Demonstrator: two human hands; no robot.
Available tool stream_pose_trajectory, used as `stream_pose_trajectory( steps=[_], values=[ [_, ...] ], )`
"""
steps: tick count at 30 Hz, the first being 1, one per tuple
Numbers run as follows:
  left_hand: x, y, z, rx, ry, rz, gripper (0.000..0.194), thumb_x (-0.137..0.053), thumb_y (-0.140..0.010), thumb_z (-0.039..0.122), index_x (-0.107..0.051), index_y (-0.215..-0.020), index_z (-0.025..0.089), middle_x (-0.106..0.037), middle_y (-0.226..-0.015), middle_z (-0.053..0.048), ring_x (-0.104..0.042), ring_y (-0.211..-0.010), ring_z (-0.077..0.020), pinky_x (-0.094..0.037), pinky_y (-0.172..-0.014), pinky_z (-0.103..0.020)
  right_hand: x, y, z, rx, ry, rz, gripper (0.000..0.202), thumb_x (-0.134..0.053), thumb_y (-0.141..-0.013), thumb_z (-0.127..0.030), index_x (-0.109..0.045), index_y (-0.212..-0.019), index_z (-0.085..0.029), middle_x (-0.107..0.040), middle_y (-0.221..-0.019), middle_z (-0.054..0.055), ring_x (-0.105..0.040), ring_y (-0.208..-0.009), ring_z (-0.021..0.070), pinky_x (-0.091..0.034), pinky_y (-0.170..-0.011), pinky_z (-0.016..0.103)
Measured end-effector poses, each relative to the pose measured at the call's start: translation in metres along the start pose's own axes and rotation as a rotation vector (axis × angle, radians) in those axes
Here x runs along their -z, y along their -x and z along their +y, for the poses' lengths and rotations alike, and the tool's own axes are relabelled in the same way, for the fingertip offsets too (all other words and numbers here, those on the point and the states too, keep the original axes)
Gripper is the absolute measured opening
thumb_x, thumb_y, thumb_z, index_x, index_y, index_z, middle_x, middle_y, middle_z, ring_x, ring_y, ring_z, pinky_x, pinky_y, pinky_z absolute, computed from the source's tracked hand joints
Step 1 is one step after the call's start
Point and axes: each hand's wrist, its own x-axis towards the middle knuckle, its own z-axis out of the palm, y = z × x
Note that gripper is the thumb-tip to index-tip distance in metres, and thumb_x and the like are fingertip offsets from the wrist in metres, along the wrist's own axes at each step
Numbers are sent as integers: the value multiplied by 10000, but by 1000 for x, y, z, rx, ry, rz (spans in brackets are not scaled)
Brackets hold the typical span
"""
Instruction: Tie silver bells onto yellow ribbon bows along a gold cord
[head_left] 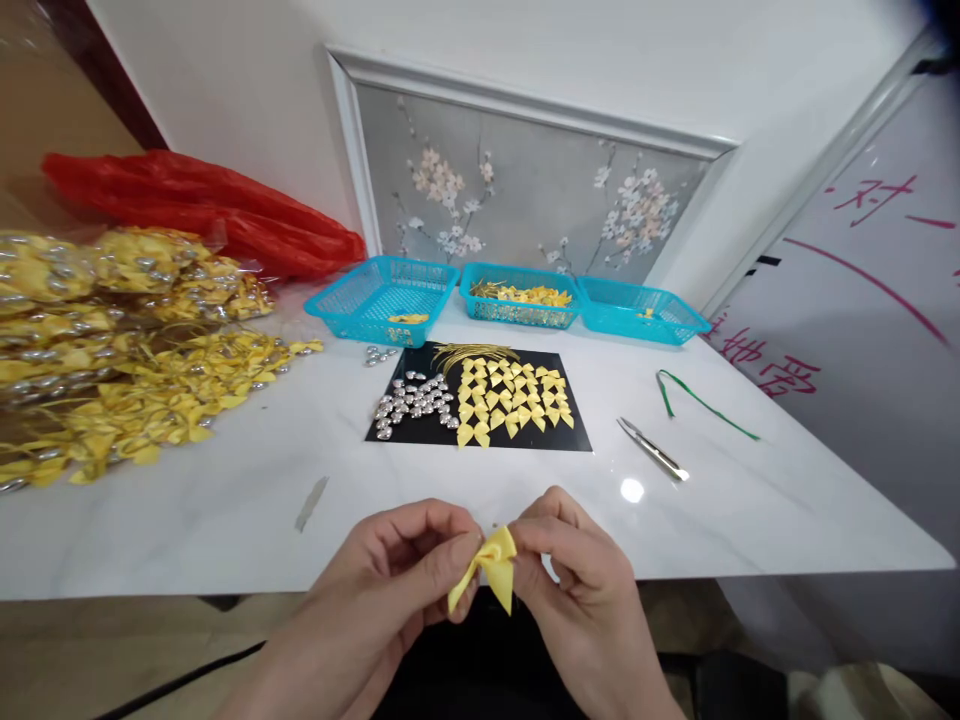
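A yellow ribbon bow (496, 568) is held between my two hands in front of the table's near edge. My left hand (409, 570) pinches its left side with thumb and fingers. The fingertips of my right hand (574, 580) are closed on the bow's right loop. Beyond them lies a black mat (420, 440) with silver heart-shaped beads (412, 400) on its left, rows of yellow bows (514, 400) on its right and gold wire ties (476, 352) along its back edge.
Three blue baskets (382, 300) stand behind the mat, the middle one holding yellow pieces. Bundled yellow bow strands (150, 400) and a red bag (210, 210) fill the left. Thread snips (652, 450) and a green cord (705, 408) lie right. A grey strip (312, 503) lies front left.
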Motion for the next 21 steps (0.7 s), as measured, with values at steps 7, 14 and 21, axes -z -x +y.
stream_pose_trajectory(
  steps=[7,14,21],
  values=[
    [1,1,-2,25,66,-41,218,-866,-759,342,-733,-720,173,-576,-619,25,-438,-606,-104,-401,-587,-192,0,-1,-2,-33,-49,-16,180,-638,-934,-193,-729,-784,-229,-502,-726,-10,-523,-644,126,-409,-533,220],
    [2,-1,-3,39,74,-64,216,-859,-773,337,-728,-708,177,-570,-609,29,-422,-603,-99,-386,-577,-176,1,4,5,-70,-86,-78,168,-613,-982,-244,-733,-864,-246,-480,-774,-4,-511,-689,138,-385,-531,230],
    [2,1,-3,37,69,-52,221,-869,-754,357,-741,-718,180,-567,-625,23,-426,-623,-111,-395,-591,-188,-1,7,5,-95,-115,-58,202,-603,-989,-298,-733,-851,-230,-473,-765,6,-501,-707,154,-383,-541,249]
  ],
)
